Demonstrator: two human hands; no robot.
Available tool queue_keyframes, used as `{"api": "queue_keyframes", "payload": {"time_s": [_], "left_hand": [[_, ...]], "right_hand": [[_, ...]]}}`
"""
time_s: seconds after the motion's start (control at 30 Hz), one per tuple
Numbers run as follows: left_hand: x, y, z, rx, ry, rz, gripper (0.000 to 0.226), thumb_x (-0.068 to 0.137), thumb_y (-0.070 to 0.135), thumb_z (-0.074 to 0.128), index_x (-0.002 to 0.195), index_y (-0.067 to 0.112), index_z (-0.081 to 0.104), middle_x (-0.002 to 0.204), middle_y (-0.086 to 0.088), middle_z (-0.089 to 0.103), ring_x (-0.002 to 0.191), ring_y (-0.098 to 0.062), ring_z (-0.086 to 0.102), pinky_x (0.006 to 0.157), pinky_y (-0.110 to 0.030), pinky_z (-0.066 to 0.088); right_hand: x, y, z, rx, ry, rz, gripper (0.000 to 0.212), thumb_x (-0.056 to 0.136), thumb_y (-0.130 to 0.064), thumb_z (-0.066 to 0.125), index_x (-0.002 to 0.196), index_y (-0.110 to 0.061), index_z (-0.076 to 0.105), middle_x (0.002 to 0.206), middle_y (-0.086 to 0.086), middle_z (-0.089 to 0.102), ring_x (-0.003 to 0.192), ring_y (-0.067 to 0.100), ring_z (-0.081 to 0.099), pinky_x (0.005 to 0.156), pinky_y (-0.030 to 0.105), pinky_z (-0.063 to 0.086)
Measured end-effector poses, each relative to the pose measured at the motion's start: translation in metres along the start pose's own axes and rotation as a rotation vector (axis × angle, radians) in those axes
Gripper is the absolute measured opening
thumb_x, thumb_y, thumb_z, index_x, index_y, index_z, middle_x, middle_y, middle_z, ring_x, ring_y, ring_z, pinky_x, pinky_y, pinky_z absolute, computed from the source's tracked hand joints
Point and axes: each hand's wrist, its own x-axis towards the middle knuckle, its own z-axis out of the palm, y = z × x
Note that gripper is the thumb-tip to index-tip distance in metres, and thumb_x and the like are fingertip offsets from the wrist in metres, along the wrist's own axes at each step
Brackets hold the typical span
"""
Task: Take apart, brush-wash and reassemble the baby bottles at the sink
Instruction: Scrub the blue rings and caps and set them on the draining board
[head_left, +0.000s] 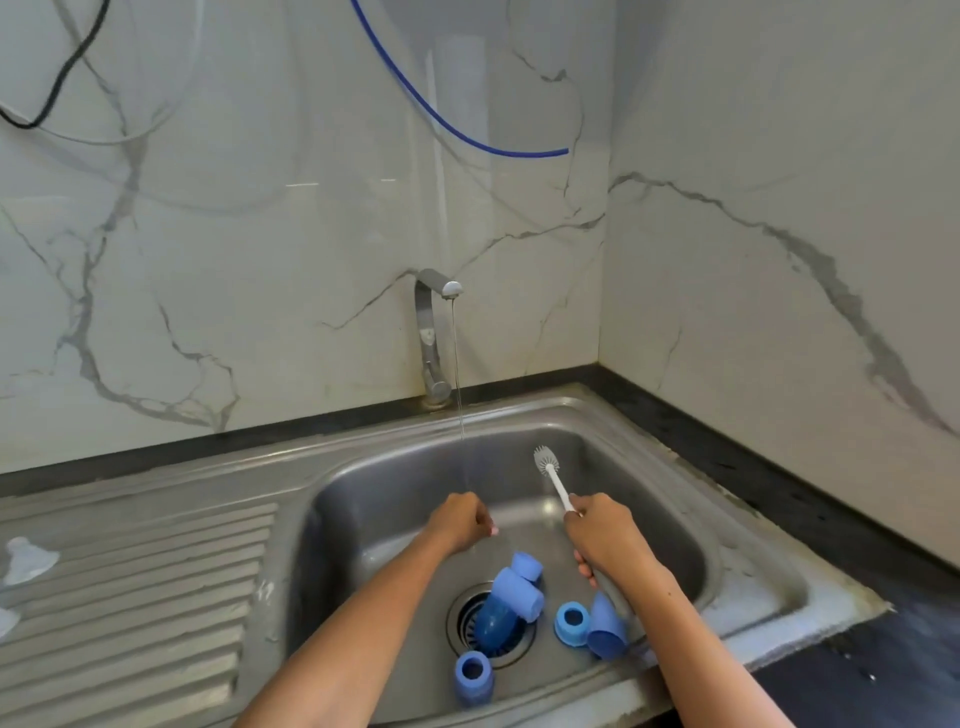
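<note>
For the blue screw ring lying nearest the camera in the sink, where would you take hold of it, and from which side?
Probably from above: the blue screw ring lies apart from the other parts with its opening tilted up, so a grip across its rim, thumb and fingers on opposite outer walls, looks easiest.

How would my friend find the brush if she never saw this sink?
Look in the steel sink, to the right of the thin stream of water running from the tap. The brush sticks up from the right hand, which grips its handle. It is the only white, thin thing there; the bottle parts below are all blue.
</note>
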Motion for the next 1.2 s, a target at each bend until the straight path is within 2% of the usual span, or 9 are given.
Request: {"api": "queue_keyframes", "payload": {"time_s": [0.13,0.3,0.47,0.7,0.8,0.9,1.0,1.1,1.2], "left_hand": [[0.015,0.005,0.01,0.055,-0.134,0.059,0.027,0.079,0.036,0.076,0.098,0.016,0.075,0.107,-0.002,0.071,0.101,-0.017,0.064,0.091,-0.035,0.051],[0.029,0.008,0.024,0.056,-0.144,0.098,0.031,0.076,0.041,0.077,0.093,0.015,0.075,0.102,-0.002,0.072,0.098,-0.017,0.064,0.088,-0.034,0.052],[0.024,0.028,0.034,0.131,-0.197,0.33,0.034,0.074,0.036,0.08,0.1,0.015,0.073,0.103,0.0,0.071,0.095,-0.016,0.062,0.075,-0.023,0.043],[0.01,0.057,0.066,0.313,-0.398,0.613,0.048,0.057,0.04,0.089,0.096,0.019,0.072,0.097,0.004,0.071,0.089,-0.015,0.063,0.082,-0.034,0.051],[0.01,0.06,0.071,0.341,-0.38,0.647,0.047,0.057,0.041,0.089,0.093,0.018,0.071,0.096,0.002,0.069,0.088,-0.018,0.061,0.082,-0.037,0.051],[0.014,0.063,0.063,0.328,-0.339,0.625,0.05,0.06,0.039,0.088,0.098,0.013,0.07,0.1,-0.003,0.069,0.091,-0.021,0.061,0.084,-0.037,0.049],[0.015,0.066,0.039,0.31,-0.249,0.56,0.05,0.065,0.038,0.085,0.104,0.011,0.07,0.104,-0.005,0.068,0.096,-0.023,0.061,0.08,-0.03,0.045],[0.009,0.061,0.011,0.199,-0.101,0.442,0.059,0.064,0.042,0.085,0.113,0.016,0.064,0.103,0.0,0.068,0.094,-0.018,0.062,0.079,-0.029,0.048],[-0.003,0.043,-0.017,-0.01,0.021,0.316,0.056,0.064,0.046,0.084,0.108,0.017,0.064,0.095,0.002,0.068,0.086,-0.014,0.064,0.078,-0.032,0.053]], "right_hand": [[0.001,0.0,0.0,-0.013,0.01,0.002,0.035,0.098,-0.013,0.036,0.129,-0.007,0.052,0.077,0.008,0.056,0.045,0.016,0.05,0.045,0.026,0.046],[0.002,-0.001,0.0,-0.052,0.006,-0.005,0.036,0.098,-0.013,0.036,0.13,-0.007,0.052,0.078,0.006,0.054,0.043,0.015,0.05,0.043,0.024,0.044],[0.005,0.003,-0.001,-0.089,0.036,0.01,0.035,0.098,-0.013,0.037,0.129,-0.009,0.053,0.076,0.008,0.056,0.044,0.016,0.051,0.049,0.029,0.048],[0.006,0.003,-0.002,-0.124,0.054,0.023,0.035,0.098,-0.013,0.037,0.129,-0.01,0.053,0.082,0.012,0.058,0.048,0.018,0.051,0.058,0.035,0.053],[0.006,0.003,-0.003,-0.13,0.059,0.027,0.035,0.098,-0.012,0.037,0.13,-0.01,0.052,0.079,0.012,0.059,0.044,0.016,0.05,0.05,0.03,0.051],[0.006,0.003,-0.003,-0.14,0.073,0.016,0.034,0.097,-0.011,0.038,0.126,-0.008,0.055,0.076,0.01,0.059,0.044,0.017,0.051,0.057,0.034,0.054],[0.006,0.003,-0.003,-0.128,0.075,0.018,0.032,0.095,-0.009,0.04,0.122,-0.007,0.057,0.076,0.012,0.061,0.045,0.018,0.052,0.058,0.035,0.054],[0.008,0.004,-0.001,-0.113,0.071,0.009,0.031,0.097,-0.011,0.039,0.123,-0.009,0.057,0.089,0.014,0.06,0.045,0.018,0.053,0.056,0.034,0.054],[0.006,0.004,0.0,-0.08,0.052,-0.005,0.035,0.097,-0.012,0.038,0.128,-0.009,0.054,0.091,0.013,0.06,0.046,0.018,0.053,0.052,0.031,0.052]]}}
